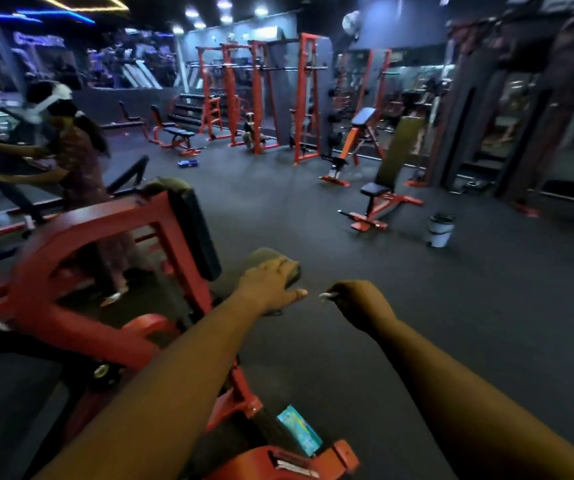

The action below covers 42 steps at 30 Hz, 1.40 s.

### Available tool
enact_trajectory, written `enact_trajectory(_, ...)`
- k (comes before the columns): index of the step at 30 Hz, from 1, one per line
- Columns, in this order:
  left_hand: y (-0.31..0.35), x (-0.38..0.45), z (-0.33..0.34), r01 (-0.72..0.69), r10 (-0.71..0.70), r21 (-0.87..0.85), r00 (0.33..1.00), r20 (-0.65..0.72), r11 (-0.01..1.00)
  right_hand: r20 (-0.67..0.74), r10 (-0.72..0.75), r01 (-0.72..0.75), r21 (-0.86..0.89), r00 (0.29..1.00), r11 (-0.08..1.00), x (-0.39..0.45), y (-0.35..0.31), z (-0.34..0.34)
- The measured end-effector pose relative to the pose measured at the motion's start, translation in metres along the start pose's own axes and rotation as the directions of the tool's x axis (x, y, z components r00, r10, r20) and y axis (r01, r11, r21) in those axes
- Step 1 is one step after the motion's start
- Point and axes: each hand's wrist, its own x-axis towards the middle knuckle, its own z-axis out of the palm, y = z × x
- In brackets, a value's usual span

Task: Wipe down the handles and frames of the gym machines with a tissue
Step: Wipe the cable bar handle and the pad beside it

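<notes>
A red-framed gym machine (81,265) with a black pad fills the lower left. My left hand (271,284) rests flat on a round dark padded end (264,259) of that machine, fingers spread over its top. My right hand (361,301) hovers just to the right of it, curled into a fist, with a small white scrap of tissue (327,295) pinched at its fingertips. The tissue touches nothing. A blue-green packet (299,429) lies on the machine's lower frame near my arms.
Another person (81,168) wearing a headset stands at the left by a machine. Orange benches (375,199) and red racks (261,95) stand across the dark rubber floor. A white bucket (439,230) sits at the right.
</notes>
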Motion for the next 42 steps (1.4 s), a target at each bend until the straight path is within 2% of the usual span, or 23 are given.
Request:
enact_trajectory(7,0.156,0.065,0.019,-0.212,0.210,0.031,0.976,0.053,0.977,-0.096,0.255,-0.258,-0.020,0.962,0.966,-0.052,0.149,-0.078)
enact_trajectory(17,0.330,0.187,0.037,-0.451,0.443,0.069,0.890,0.106,0.890,-0.197,0.461,-0.477,-0.039,0.865,0.878,-0.064,0.314,-0.167)
enact_trajectory(30,0.494,0.416,0.040,-0.632,0.622,0.056,0.772,0.130,0.773,-0.359,0.576,-0.620,-0.009,0.734,0.785,0.027,0.522,-0.271)
enact_trajectory(35,0.559,0.489,0.041,-0.656,0.647,0.048,0.753,0.122,0.754,-0.363,0.601,-0.640,0.018,0.712,0.768,0.062,0.605,-0.301)
enact_trajectory(42,0.669,0.596,0.052,-0.651,0.643,0.085,0.759,0.104,0.755,-0.361,0.577,-0.613,0.020,0.733,0.790,0.111,0.747,-0.345)
